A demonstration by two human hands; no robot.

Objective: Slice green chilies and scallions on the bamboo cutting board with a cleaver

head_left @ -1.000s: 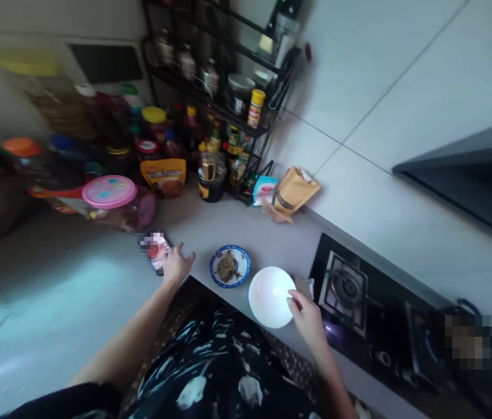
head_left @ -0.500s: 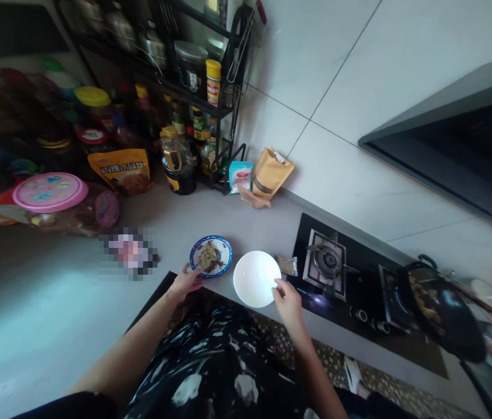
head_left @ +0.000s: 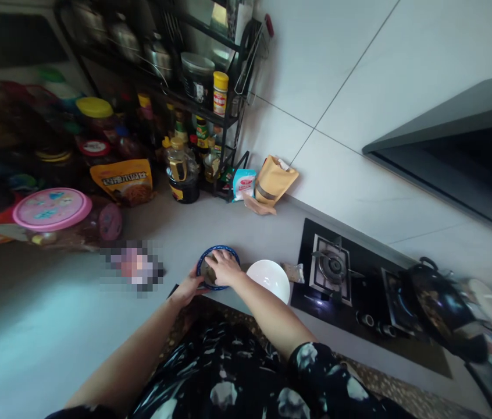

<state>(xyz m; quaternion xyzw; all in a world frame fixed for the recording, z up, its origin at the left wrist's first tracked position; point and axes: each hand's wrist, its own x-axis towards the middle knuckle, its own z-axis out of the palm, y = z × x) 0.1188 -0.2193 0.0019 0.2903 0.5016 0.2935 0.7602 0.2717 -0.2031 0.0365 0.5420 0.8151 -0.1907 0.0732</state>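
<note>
A small blue-rimmed plate is lying on the grey bench, close to its front edge, and it is being handled from both sides. The left hand is being held against the plate's near-left rim, its fingers curled along the edge — whether they are gripping or only touching cannot be told. The right hand is being laid flat across the top of the plate, palm down and fingers loosely spread, so that most of the dark food on the plate is being covered; whether anything is being pinched beneath it cannot be told.

Just to the right of the plate, a white bowl is standing upright on the bench, partly crossed by the right forearm. A small packet is lying between the bowl and the gas hob. Farther right, a dark wok is sitting tilted on the second burner.

At the back of the bench, a black spice rack is crowded with bottles and jars — beside it, a brown paper pouch is leaning against the tiled wall. A pink-lidded container is lying at the far left.
</note>
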